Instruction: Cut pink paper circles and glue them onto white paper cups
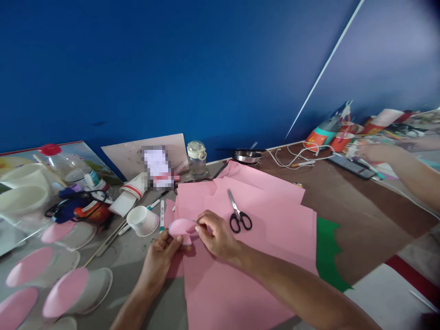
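Blue wall (172, 68) backs a grey-and-brown tabletop (364, 238), w/ large pink paper sheets (275, 238) spread mid-table & a co-worker's bare forearm (412, 169) at far R. Green zigzag-edged paper (326, 256) lies against the sheets' R side. L hand (158, 261) & R hand (222, 236) meet over the sheets' L edge; pink-faced white cups (67, 291) lie tilted at far L. Black-handled metal scissors (236, 210) rest on the sheets, blades apart, nr the R hand; beyond stands a clear jar w/ pale lid (197, 160).

Small curved pink piece w/ dark-edged rim (180, 225) sits btwn the hands: L thumb & fingers pinch its lower L, R fingertips close narrow on its R edge. Best handling, by the look of it: light, even pressure at the rim, L as anchor, R making small adjustments, no creasing.

Count: 2 working hands, 1 held piece, 1 pr scissors, 1 jar, 1 green paper, min. 4 pink-faced cups (some cut off by the frame), min. 3 pink sheets; exact no. unclear, as they overlap.
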Action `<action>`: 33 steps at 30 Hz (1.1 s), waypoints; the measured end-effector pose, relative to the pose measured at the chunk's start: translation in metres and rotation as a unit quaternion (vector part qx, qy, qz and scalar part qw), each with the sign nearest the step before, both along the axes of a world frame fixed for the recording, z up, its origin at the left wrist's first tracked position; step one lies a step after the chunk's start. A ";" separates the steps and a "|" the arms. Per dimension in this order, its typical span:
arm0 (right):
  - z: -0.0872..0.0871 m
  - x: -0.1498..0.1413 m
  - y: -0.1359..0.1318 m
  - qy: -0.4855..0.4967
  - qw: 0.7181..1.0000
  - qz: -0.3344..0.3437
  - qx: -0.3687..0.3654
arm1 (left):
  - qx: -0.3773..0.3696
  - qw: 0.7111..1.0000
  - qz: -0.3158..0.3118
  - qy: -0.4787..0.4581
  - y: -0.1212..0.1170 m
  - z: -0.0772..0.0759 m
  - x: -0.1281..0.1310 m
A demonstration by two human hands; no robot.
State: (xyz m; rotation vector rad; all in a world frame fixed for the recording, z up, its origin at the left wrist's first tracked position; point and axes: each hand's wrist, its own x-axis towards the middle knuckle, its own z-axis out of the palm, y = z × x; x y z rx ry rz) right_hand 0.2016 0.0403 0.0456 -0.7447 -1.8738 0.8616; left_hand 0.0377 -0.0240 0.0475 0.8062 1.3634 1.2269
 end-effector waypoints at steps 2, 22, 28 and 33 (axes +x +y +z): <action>0.000 0.000 -0.001 -0.015 0.999 0.004 -0.044 | 0.022 0.999 0.001 0.032 0.000 -0.005 -0.002; -0.007 -0.009 -0.005 0.105 0.924 0.074 -0.361 | 0.123 0.950 0.026 0.287 -0.002 -0.016 -0.007; -0.008 -0.012 -0.009 0.076 0.955 0.027 -0.287 | 0.093 0.958 0.031 0.269 -0.002 -0.009 -0.002; -0.008 -0.011 -0.009 0.047 0.968 0.006 -0.245 | 0.064 0.970 0.035 0.230 -0.003 -0.004 0.000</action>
